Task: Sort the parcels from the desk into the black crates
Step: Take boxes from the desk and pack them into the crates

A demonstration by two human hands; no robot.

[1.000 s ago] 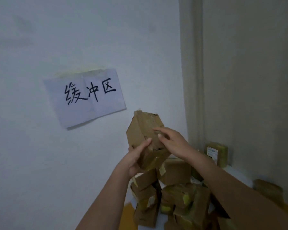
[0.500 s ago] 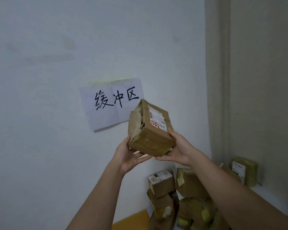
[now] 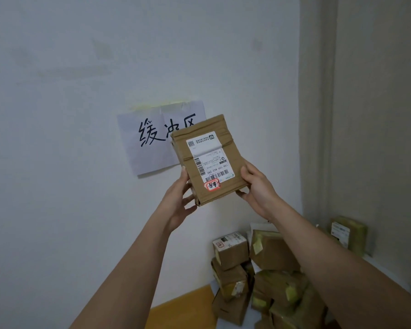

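Holding one parcel up, label facing back, left hand and right hand gripping its lower corners, well above the parcel pile; no crates visible.

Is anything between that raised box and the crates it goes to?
Cannot tell: no black crate is in view. Both the left hand and right hand already grip the parcel, nothing between.

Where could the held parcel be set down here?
Bare desk shows only left of the pile, by the wall. Between the pile and the lone box little desk shows. Both hands, left and right, hold the parcel.
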